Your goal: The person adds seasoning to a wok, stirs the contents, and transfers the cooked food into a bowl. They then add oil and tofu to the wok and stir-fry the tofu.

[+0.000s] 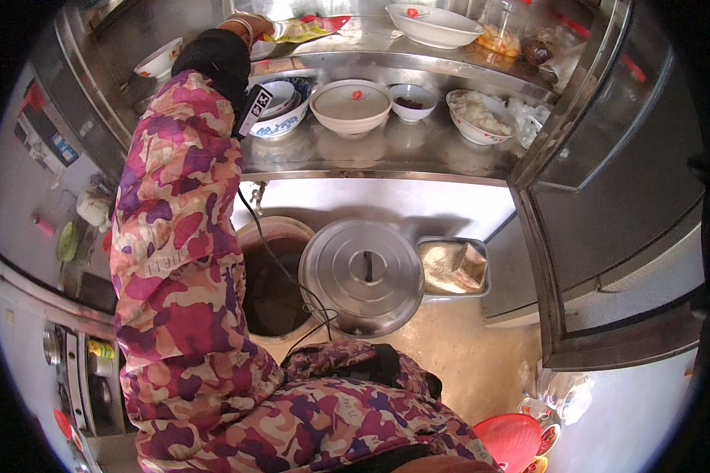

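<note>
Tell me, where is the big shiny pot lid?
In the head view, the round metal lid sits low in the middle, below the steel shelf of bowls. A brown clay jar is on its left and a metal tray on its right.

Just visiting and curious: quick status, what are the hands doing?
Left hand up on the top shelf, touching a yellow packet; grip unclear. Right hand out of view. Bowls crowd the shelf below.

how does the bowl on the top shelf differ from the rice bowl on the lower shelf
The top bowl is wide, shallow and looks empty; the rice bowl is smaller, deeper and heaped with white food. The top bowl sits on the upper shelf beside a clear jar, while the rice bowl stands at the lower shelf's right end. Both are white with red marks.
</note>
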Tool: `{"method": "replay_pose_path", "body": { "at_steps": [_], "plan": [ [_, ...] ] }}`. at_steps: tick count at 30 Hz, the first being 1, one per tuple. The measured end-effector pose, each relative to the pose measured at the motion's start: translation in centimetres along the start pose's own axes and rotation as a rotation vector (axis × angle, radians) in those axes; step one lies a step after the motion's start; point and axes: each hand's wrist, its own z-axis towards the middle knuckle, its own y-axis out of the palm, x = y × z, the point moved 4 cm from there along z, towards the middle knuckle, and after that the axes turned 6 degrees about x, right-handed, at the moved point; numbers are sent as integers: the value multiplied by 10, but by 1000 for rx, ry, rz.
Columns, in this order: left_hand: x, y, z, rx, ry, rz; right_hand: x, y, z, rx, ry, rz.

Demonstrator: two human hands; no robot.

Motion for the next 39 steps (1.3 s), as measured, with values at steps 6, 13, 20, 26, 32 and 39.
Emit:
{"method": "replay_pose_path", "body": {
  "at_steps": [6, 13, 20, 26, 32, 39],
  "plan": [
    [-2, -36, -114, 238, -505, -1055, 52, -20, 34, 7, -122, -91],
    [14, -24, -249, 348, -345, -1749, 69, -196, 169, -9, 285, 1028],
    [53, 46, -397, 364, -270, -1941, -84, -418, 260, 224, -323, 816],
    [75, 92, -489, 510, -418, -2056, -237, -530, 249, 104, -714, 971],
    [88, 115, -599, 479, -586, -2134, -368, -522, 198, 28, -945, 1328],
    [48, 73, -739, 582, -874, -1615, -453, -486, 167, -264, -1040, 1015]
  ]
}}
